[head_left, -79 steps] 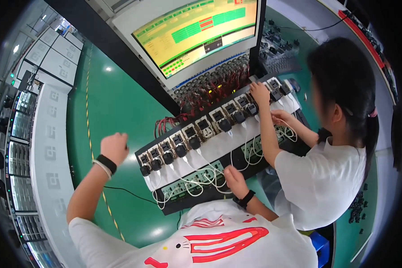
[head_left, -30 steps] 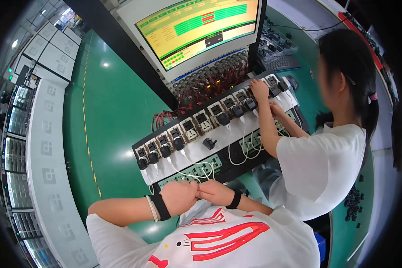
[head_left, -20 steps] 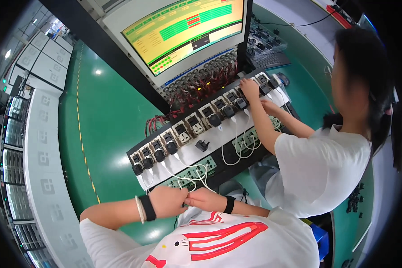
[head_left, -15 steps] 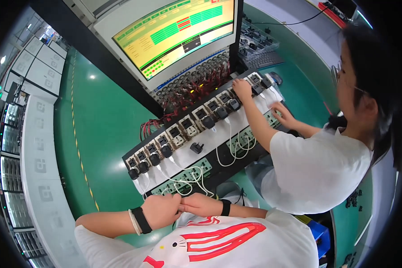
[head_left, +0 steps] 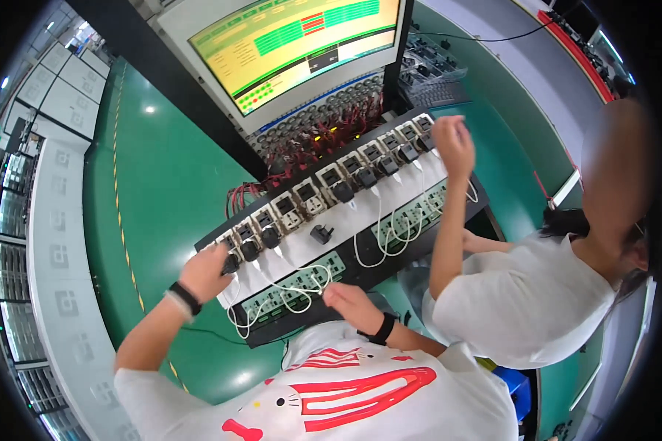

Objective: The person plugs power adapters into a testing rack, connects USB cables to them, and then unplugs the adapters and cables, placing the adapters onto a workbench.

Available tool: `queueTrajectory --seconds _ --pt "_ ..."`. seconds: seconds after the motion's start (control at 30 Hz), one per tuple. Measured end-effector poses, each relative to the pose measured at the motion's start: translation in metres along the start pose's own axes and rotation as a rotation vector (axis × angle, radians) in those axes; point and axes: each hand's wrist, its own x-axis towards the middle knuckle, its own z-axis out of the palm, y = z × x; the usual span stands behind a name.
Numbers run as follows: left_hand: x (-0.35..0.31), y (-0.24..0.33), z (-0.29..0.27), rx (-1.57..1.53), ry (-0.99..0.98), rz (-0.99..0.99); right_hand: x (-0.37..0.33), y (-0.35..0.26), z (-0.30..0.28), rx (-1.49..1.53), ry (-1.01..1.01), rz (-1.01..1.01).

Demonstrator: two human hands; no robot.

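Note:
My left hand (head_left: pixel 204 275) is at the left end of a long row of power sockets (head_left: pixel 287 210). Its fingers curl round the endmost black charger, which they mostly cover; a neighbouring black charger (head_left: pixel 250 251) shows beside them. My right hand (head_left: pixel 354 307) hovers in front of the bench, its fingers loosely extended beside several white cables (head_left: pixel 301 283) with nothing visible in them. Those cables run from the chargers to a green circuit board (head_left: pixel 276 296) along the near side. One loose black charger (head_left: pixel 321 234) lies on the white strip between sockets and boards.
A co-worker (head_left: pixel 518 294) sits at the right, one hand (head_left: pixel 454 143) raised over the row's far end. Behind the sockets stand a yellow-green screen (head_left: pixel 301 51) and a bundle of red wires (head_left: pixel 324 132). A keyboard (head_left: pixel 438 94) lies farther back.
My hands, clasped together before, have parted: the left went to the row's left end, the right forward to the cables. The co-worker's hand has lifted off the sockets and another arm is raised.

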Motion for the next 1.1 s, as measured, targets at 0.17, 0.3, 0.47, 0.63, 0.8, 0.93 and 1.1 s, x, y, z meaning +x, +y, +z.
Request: queueTrajectory --seconds 0.17,0.3,0.47,0.63,0.8,0.93,1.1 --pt "0.116 0.012 0.103 -0.291 0.104 0.339 0.015 0.007 0.000 0.095 0.072 0.257" --pt "0.154 0.034 0.137 -0.414 0.236 0.350 0.017 0.015 0.001 0.146 0.097 0.317" --pt "0.153 -0.002 0.106 -0.359 0.218 0.051 0.018 0.020 -0.019 -0.115 0.101 0.229" --pt "0.122 -0.026 0.142 0.183 0.041 0.277 0.029 0.020 -0.019 -1.014 0.459 -0.167" --pt "0.102 -0.004 0.104 0.147 0.117 0.365 0.040 -0.021 -0.015 -0.804 0.336 -0.297" --pt "0.054 0.056 0.058 0.151 -0.055 0.406 0.053 -0.017 0.011 -0.581 -0.049 -0.200" --pt "0.016 0.080 0.047 0.073 -0.121 0.373 0.044 -0.003 0.038 -0.301 -0.273 -0.018"
